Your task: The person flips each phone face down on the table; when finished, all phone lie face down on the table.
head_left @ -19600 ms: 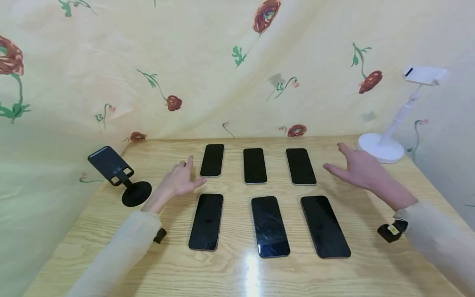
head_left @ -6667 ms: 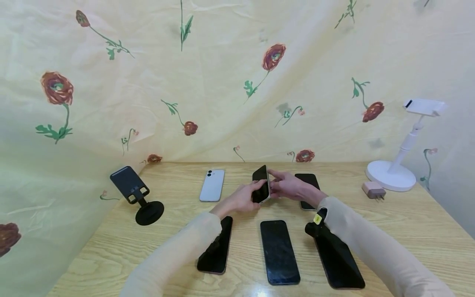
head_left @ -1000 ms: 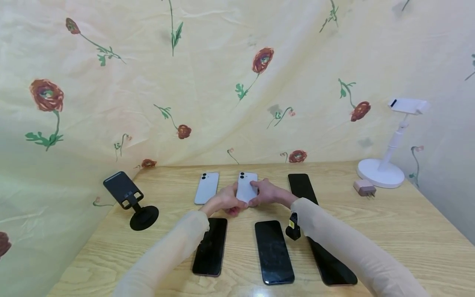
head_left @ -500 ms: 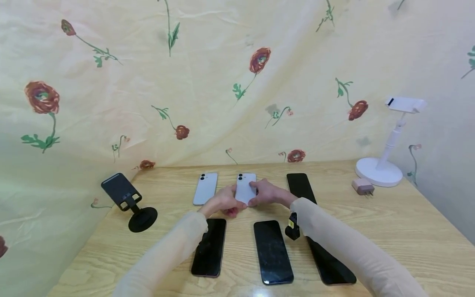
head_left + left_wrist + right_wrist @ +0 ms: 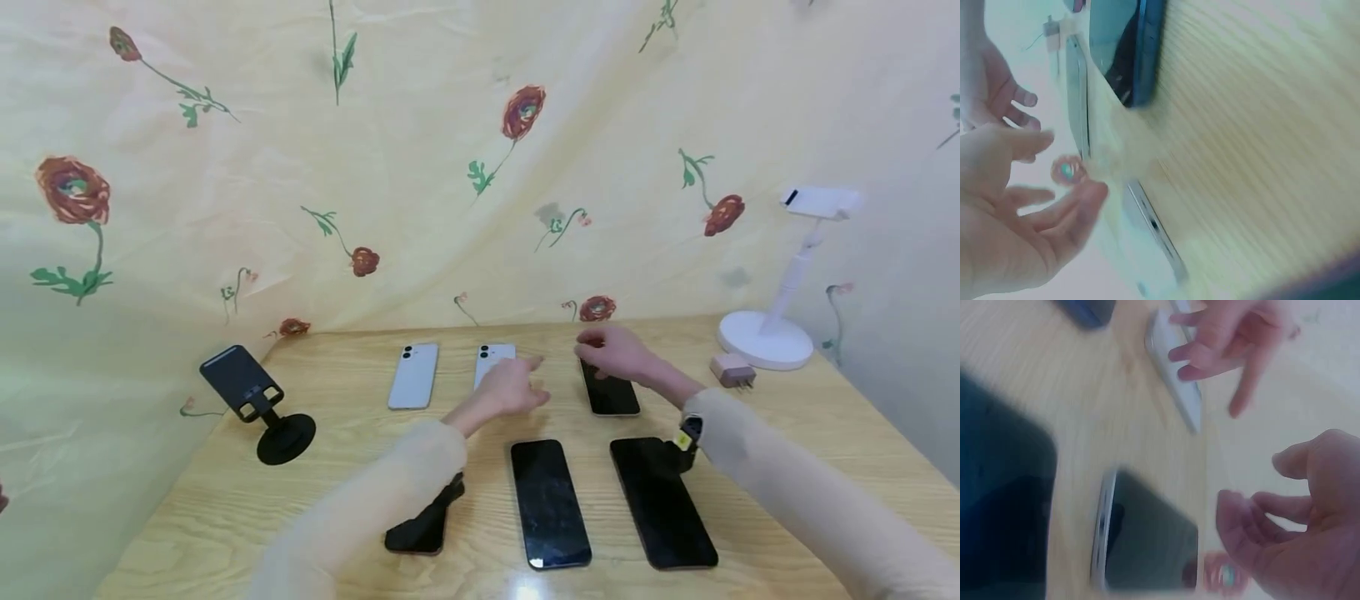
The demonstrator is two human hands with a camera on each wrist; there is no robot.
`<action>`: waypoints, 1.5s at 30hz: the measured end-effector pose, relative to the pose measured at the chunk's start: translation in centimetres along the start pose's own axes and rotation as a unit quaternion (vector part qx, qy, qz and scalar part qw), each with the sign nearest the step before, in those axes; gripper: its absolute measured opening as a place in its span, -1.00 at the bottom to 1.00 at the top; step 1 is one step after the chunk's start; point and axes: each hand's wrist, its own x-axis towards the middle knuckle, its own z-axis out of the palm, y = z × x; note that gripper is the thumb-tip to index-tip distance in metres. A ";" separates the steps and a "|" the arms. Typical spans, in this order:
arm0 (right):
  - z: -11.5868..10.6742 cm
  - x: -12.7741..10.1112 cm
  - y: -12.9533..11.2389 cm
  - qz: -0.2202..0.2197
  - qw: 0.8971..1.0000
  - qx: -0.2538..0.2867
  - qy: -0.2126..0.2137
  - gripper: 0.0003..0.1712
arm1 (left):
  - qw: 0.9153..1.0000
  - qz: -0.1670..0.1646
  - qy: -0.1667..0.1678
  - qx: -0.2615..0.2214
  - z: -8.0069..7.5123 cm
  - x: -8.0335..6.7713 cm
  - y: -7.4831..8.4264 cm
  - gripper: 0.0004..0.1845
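In the back row of the head view, two phones lie with white backs up: the left white phone [image 5: 413,376] and the middle white phone [image 5: 492,357]. My left hand [image 5: 508,388], fingers spread and empty, is over the lower part of the middle one. A black-screened phone [image 5: 613,395] lies face up at the back right. Above its top end, my right hand [image 5: 618,354] hangs with loosely bent fingers; the right wrist view shows nothing in this hand [image 5: 1310,519], apart from the phone [image 5: 1150,540].
Dark phones form the front row: a left phone [image 5: 420,532] partly under my left sleeve, a middle phone [image 5: 551,504], and a right phone [image 5: 664,504]. A black phone stand [image 5: 285,439] is at left. A white stand [image 5: 765,340] and a plug adapter [image 5: 732,370] are at right.
Over the longer span, the back left and back middle phones were turned from screen up to white back up. Within the last half second both hands let go of the middle phone and moved right.
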 end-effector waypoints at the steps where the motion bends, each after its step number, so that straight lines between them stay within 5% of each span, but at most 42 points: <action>1: -0.5 -0.4 0.4 0.013 1.000 -0.001 0.001 -0.43 | 1.000 0.010 -0.009 0.014 0.4 0.4 0.6 -0.25; 6: -2.2 -2.0 2.3 0.061 0.998 -0.012 -0.001 -0.35 | 0.995 0.056 -0.036 0.080 2.2 2.0 2.6 -0.16; 11: -3.0 -3.0 3.7 0.089 0.996 -0.006 -0.001 -0.30 | 0.992 0.093 -0.051 0.074 3.0 2.9 3.7 -0.12; 18: -3.7 -3.6 4.9 0.088 0.996 0.015 -0.018 -0.31 | 0.992 0.086 -0.078 0.051 3.2 3.4 3.9 -0.09; 30: -3.2 -3.6 5.7 0.088 0.991 0.088 -0.048 -0.39 | 0.988 0.089 -0.088 0.088 3.9 4.2 4.5 -0.06; 45: -2.5 -3.0 5.4 0.124 0.987 0.081 -0.057 -0.41 | 0.988 0.073 -0.079 0.112 4.6 4.4 5.1 -0.24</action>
